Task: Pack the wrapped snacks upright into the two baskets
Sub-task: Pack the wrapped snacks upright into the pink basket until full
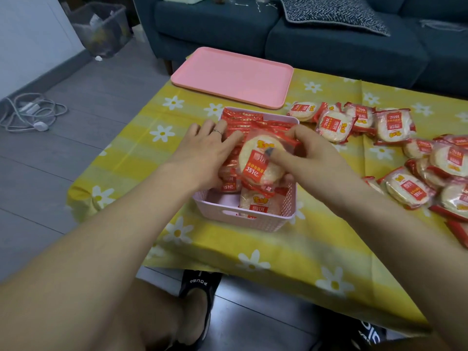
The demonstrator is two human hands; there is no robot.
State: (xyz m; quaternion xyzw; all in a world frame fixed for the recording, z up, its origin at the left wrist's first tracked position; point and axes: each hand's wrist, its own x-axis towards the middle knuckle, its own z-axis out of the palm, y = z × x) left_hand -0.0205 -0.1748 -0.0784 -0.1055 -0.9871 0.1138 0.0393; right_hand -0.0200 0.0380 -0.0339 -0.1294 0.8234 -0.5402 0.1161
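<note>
One snack (260, 162) is pinched in the right hand (311, 158) over the pink basket (253, 219); the left hand (202, 150), fingers straight, presses the packed row back. Next, I'd guess, it slots in upright.

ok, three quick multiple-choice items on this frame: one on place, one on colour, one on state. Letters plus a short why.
1. Where do the loose snack packs lie?
A. on the pink tray
B. on the tablecloth, right of the basket
C. on the sofa

2. What colour is the tray?
A. pink
B. blue
C. white

3. What is the right hand doing?
A. resting flat on the cloth
B. hanging idle
C. holding a wrapped snack over the basket

Answers:
1 B: the packs are spread on the yellow flowered cloth to the right.
2 A: it is plain pink and bare.
3 C: fingers and thumb pinch the pack above the packed row.
</note>
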